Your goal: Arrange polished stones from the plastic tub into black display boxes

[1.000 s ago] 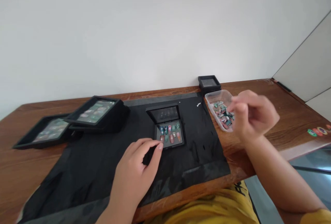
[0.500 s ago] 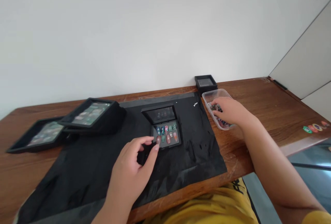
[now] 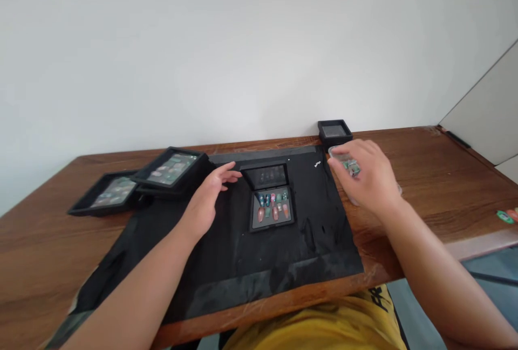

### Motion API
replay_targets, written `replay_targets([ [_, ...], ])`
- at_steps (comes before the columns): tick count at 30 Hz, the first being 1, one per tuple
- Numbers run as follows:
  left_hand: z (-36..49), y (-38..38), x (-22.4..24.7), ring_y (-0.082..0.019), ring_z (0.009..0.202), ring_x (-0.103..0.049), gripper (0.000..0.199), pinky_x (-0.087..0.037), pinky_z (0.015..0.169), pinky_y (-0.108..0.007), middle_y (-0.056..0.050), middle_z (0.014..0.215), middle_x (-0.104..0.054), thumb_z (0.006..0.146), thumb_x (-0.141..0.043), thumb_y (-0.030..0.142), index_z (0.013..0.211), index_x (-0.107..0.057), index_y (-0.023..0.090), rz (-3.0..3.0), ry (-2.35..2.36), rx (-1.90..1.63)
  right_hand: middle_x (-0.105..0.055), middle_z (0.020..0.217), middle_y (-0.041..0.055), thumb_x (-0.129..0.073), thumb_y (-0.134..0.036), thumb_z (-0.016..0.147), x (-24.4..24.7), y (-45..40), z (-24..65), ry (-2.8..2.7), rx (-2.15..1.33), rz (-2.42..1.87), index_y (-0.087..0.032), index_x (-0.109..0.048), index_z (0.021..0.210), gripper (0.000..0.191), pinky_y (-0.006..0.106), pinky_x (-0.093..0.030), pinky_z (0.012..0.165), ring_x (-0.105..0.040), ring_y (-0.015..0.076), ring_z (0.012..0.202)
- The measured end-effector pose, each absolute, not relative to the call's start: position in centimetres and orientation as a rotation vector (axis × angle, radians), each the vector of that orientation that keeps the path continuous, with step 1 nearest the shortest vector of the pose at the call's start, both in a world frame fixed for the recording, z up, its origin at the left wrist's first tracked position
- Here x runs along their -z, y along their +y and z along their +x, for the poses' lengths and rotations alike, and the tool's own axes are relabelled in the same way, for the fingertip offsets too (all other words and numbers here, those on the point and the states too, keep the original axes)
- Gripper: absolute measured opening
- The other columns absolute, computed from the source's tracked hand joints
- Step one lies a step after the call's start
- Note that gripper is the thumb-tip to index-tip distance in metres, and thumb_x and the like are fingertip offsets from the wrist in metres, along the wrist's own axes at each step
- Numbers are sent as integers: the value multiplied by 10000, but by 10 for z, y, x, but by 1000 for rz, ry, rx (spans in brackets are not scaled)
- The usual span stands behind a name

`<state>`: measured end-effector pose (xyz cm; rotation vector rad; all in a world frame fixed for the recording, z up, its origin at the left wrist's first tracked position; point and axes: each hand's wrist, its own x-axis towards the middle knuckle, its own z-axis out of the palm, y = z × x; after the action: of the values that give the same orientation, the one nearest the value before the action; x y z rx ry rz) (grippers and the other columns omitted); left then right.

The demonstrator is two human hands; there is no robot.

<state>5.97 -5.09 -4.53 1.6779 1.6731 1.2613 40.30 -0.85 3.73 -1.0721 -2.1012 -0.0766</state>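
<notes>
An opened black case (image 3: 272,221) lies on the black mat (image 3: 226,253), its clear lid tilted up at the back. Inside, colourful press-on nails (image 3: 275,213) sit in two rows, blue, pink, green and orange. My left hand (image 3: 208,197) hovers to the left of the case, fingers apart, holding nothing. Over the clear plastic tub (image 3: 400,189) at the right is my right hand (image 3: 366,175), its thumb and fingers curved; whether anything is between them is hidden. Green and silvery pieces (image 3: 352,167) show in the tub beside the thumb.
Two black cases with nails under clear lids, one (image 3: 172,169) overlapping the other (image 3: 111,192), are at the left. A smaller black case (image 3: 334,130) stands by the wall behind the tub. Round stickers mark the wooden table (image 3: 437,177) at far right.
My left hand has moved away from the nails in the case, up and to the left, and its fingers have spread. My right hand has risen from inside the tub. The view has shifted left.
</notes>
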Motion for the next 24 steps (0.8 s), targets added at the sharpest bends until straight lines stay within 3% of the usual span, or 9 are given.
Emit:
replay_targets([
  [5, 67, -43, 52, -290, 1114, -718, 790, -574, 936, -432, -154, 1181, -773, 980, -353, 765, 1432, -586, 160, 1565, 1611, -1330, -789, 983, 74, -612, -374, 1038, -31, -53, 358, -2234, 46, -854, -199, -737, 1001, 218, 422, -444, 824, -642, 259, 929],
  [7, 74, -48, 53, -297, 1135, -718, 775, -583, 946, -443, -153, 1221, -769, 943, -470, 766, 1427, -581, 171, 1608, 1581, -1330, -776, 941, 59, -622, -370, 1035, -26, -62, 349, -2316, 1, -793, -193, -734, 962, 222, 410, -412, 786, -620, 243, 890],
  [11, 79, -51, 52, -280, 1036, -746, 565, -602, 934, -432, -124, 1165, -798, 819, -747, 658, 1152, -715, 202, 1740, 1568, -1194, -767, 930, 54, -662, -369, 1013, -17, -63, 346, -2388, -140, -761, -188, -732, 978, 197, 401, -408, 793, -617, 245, 903],
  [15, 78, -48, 51, -268, 959, -761, 400, -622, 898, -426, -101, 1066, -820, 844, -736, 607, 924, -744, 215, 1773, 1592, -1178, -778, 1101, 94, -681, -368, 994, -14, -55, 350, -2316, -228, -835, -164, -684, 1217, 303, 436, -467, 865, -647, 289, 1008],
  [20, 77, -51, 50, -265, 906, -770, 360, -635, 892, -430, -68, 979, -830, 854, -739, 581, 934, -783, 233, 1814, 1636, -1172, -696, 1341, 190, -663, -361, 985, -8, -50, 351, -2210, -213, -831, -115, -559, 1392, 487, 522, -481, 1073, -610, 338, 1254],
  [24, 75, -54, 48, -281, 1003, -769, 372, -624, 966, -442, -71, 1044, -828, 842, -744, 612, 911, -811, 253, 1853, 1623, -1185, -643, 1459, 171, -655, -343, 988, -4, -48, 351, -2283, -259, -828, -149, -530, 1459, 525, 541, -449, 1152, -554, 338, 1371],
])
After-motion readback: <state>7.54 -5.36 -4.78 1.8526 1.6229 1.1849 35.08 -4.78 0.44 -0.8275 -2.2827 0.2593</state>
